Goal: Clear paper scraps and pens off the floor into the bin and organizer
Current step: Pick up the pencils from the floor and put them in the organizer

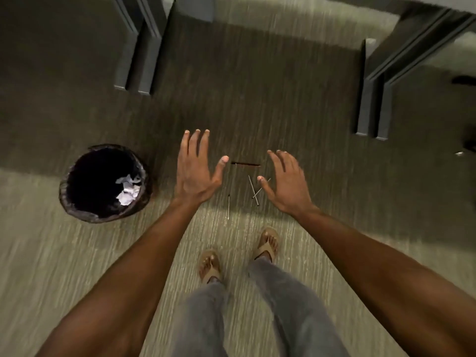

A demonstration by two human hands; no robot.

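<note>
My fingers are spread wide and empty on both hands, left hand (pixel 197 171) and right hand (pixel 287 185) hovering palms-down to either side of the pens. Best to pinch each thin one near its middle, crossed pair (pixel 255 190) first, then the lone pen (pixel 228 206) nearer my feet, then the dark one (pixel 246 164) farther off, possibly a pencil; blur hides it. The crumpled paper (pixel 128 189) already lies in the bin (pixel 77 210) to the left. Both arms reach forward, nearly straight.
</note>
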